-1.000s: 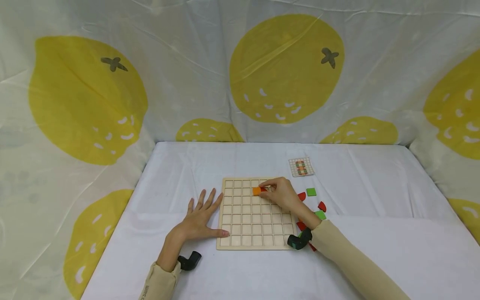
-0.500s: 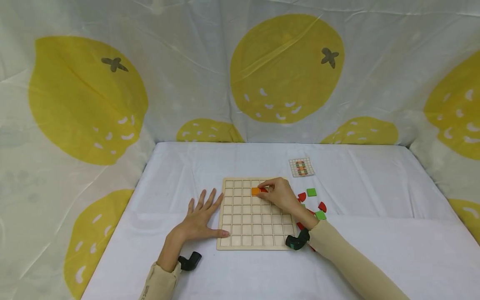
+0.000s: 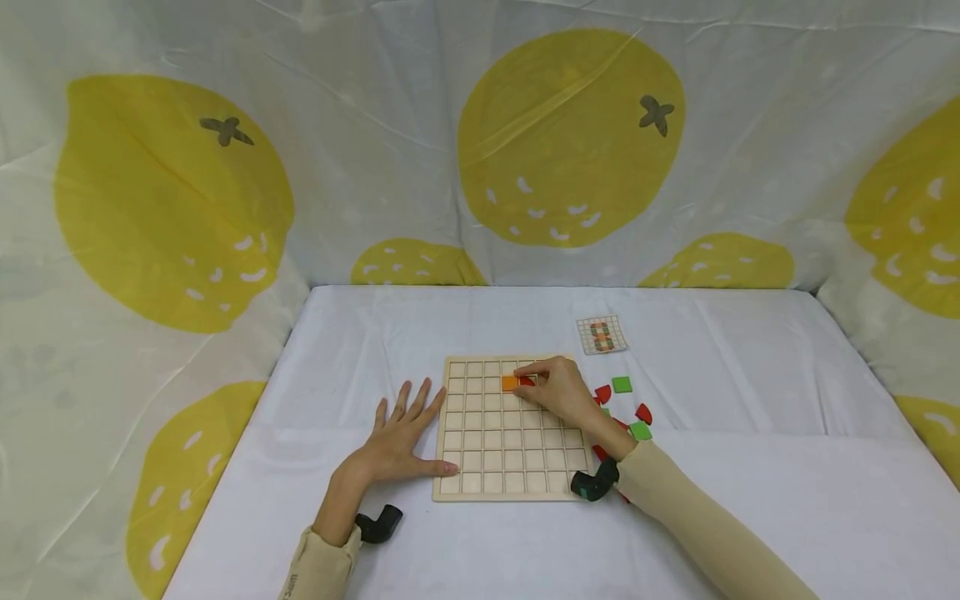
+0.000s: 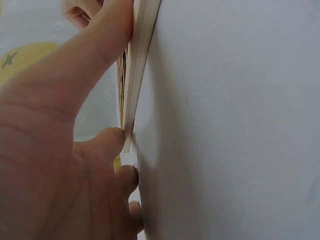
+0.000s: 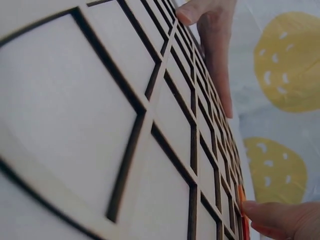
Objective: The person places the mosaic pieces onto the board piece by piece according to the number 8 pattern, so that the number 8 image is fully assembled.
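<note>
A wooden grid board (image 3: 481, 460) lies on the white table. In the head view my right hand (image 3: 564, 392) pinches an orange square tile (image 3: 510, 383) at a cell in the board's upper part, thumb and forefinger at its edges. Just right of it, between those fingers, shows a red piece (image 3: 527, 381), partly hidden. The right wrist view has the thumb (image 5: 270, 215) against a sliver of orange. My left hand (image 3: 392, 446) lies with fingers spread at the board's left edge. Its thumb rests on the board rim, also seen in the left wrist view (image 4: 140, 55).
Right of the board lie loose pieces, among them a green square (image 3: 622, 384), a red quarter-round piece (image 3: 643, 413) and another green tile (image 3: 640, 431). The right forearm covers some of them. A small pattern card (image 3: 602, 335) lies behind the board.
My right hand has shifted slightly left together with the orange tile. The left hand holds its place at the board's edge.
</note>
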A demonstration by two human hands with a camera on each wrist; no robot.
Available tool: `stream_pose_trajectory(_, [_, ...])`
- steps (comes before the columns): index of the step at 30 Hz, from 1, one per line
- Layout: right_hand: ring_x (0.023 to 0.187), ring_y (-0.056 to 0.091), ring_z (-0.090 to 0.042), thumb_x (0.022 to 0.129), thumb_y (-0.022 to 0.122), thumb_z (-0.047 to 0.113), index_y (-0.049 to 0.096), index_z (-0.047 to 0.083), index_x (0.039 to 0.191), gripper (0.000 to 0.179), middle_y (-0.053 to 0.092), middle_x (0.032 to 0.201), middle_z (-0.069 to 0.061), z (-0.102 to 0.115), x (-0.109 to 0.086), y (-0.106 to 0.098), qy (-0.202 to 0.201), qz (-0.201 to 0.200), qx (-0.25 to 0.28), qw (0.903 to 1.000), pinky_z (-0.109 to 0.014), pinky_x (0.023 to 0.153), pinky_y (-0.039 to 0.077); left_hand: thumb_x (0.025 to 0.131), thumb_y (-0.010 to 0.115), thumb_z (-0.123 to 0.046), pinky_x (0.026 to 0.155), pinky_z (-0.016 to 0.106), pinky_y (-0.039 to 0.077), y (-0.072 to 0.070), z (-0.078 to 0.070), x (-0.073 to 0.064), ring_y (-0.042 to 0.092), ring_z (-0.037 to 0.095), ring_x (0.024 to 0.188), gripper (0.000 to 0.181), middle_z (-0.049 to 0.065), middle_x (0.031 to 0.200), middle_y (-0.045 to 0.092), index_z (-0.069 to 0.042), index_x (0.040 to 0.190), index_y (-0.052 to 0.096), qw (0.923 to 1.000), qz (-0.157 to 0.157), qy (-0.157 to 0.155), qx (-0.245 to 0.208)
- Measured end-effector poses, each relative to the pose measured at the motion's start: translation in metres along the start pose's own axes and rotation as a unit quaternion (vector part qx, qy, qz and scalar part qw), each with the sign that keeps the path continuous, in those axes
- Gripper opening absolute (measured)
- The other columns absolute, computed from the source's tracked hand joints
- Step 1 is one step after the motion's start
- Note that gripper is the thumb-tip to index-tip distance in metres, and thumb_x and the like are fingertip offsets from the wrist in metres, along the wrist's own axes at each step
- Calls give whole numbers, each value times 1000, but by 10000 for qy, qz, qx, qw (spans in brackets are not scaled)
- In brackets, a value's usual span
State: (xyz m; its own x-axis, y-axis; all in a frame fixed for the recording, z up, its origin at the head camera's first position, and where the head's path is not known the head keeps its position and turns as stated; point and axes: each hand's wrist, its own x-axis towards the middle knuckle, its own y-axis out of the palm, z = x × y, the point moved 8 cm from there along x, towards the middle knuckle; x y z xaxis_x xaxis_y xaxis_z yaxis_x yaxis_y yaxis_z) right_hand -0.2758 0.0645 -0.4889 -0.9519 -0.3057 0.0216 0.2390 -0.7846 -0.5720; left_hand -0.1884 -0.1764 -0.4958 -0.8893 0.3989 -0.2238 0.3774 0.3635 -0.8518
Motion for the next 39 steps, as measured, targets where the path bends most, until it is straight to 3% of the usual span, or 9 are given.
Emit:
stream_pose_trajectory(5, [50, 32, -8, 86, 86, 19, 80, 7, 114, 32, 40, 53, 5, 2, -3, -5, -56, -79, 89, 9999, -19, 49, 26, 79, 82, -62, 121, 76, -6, 0, 0, 0, -10, 48, 160, 122, 18, 175, 0, -14, 167, 14, 10000, -13, 20, 4])
stream_pose_trajectory(11, [49, 29, -10, 87, 85, 19, 79, 5, 116, 33, 36, 52, 5, -2, -16, -26, 96, -128, 246, 9996, -21, 47, 25, 79, 82, -62, 121, 76, -6, 0, 0, 0, -10, 48, 160, 122, 18, 175, 0, -14, 167, 13, 10000, -12, 55, 35])
stream_pose_trajectory(18, [46, 25, -9, 89, 83, 20, 79, 5, 116, 31, 31, 52, 6, -23, -36, -57, 208, -270, -23, 9994, -20, 44, 21, 79, 81, -63, 120, 77, -6, -1, 0, -1, -9, 49, 159, 122, 19, 175, 0, -13, 167, 14, 9999, -56, 128, -24])
stream_pose_trajectory(25, [45, 31, -10, 90, 82, 21, 80, 6, 115, 30, 33, 53, 5, -48, -56, -79, 680, -383, -210, 9967, -20, 45, 22, 78, 81, -65, 119, 78, -6, -3, -1, -3, -7, 53, 158, 122, 23, 174, 4, -11, 167, 16, 9992, -210, 290, -149])
stream_pose_trajectory(31, [46, 33, -10, 90, 82, 23, 78, 5, 119, 35, 34, 54, 5, -60, -70, -87, 915, -215, -143, 9955, -21, 46, 24, 79, 81, -64, 120, 77, -6, -1, 0, -1, -9, 50, 159, 122, 20, 174, 1, -12, 167, 14, 9998, -98, 156, -61])
stream_pose_trajectory(39, [50, 36, -11, 88, 84, 26, 78, 8, 120, 37, 36, 56, 4, -68, -74, -85, 872, 230, -78, 9959, -22, 48, 27, 79, 81, -62, 120, 77, -6, -2, 0, -1, -9, 49, 160, 121, 18, 175, 1, -13, 167, 15, 10000, -55, 71, 32])
